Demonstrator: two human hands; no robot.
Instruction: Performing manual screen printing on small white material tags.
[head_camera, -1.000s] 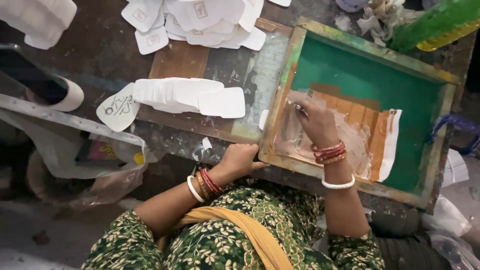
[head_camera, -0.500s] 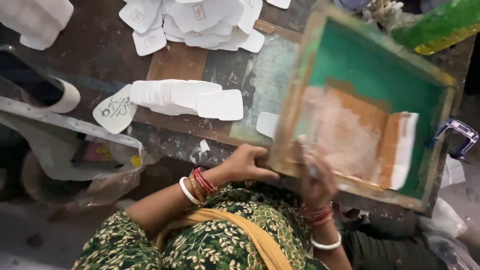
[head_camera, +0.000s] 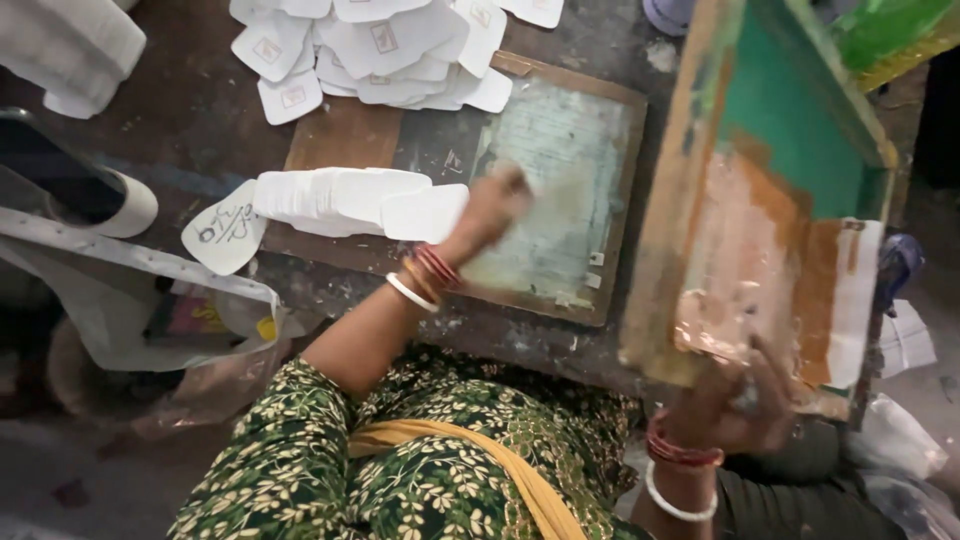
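Observation:
My right hand (head_camera: 730, 400) grips the near edge of a wooden printing screen frame (head_camera: 685, 160) with green mesh, tilted up on its far side. Orange-brown ink and a white strip (head_camera: 855, 300) lie inside it. Under the raised frame a pale green printing board (head_camera: 565, 170) is uncovered. My left hand (head_camera: 495, 205) reaches onto the board's left part, blurred, next to the end of a fanned row of blank white cards (head_camera: 340, 200). Whether its fingers hold a card is not visible.
A heap of printed white cards (head_camera: 390, 45) lies at the far side of the dark table. A single marked card (head_camera: 225, 230), a tape roll (head_camera: 130, 210) and a plastic bag (head_camera: 150, 310) sit at the left. A green object (head_camera: 880, 30) is at the top right.
The screen frame went from lying flat to tilted up, lifted by my right hand. My left hand left the frame's near edge and moved forward onto the uncovered board.

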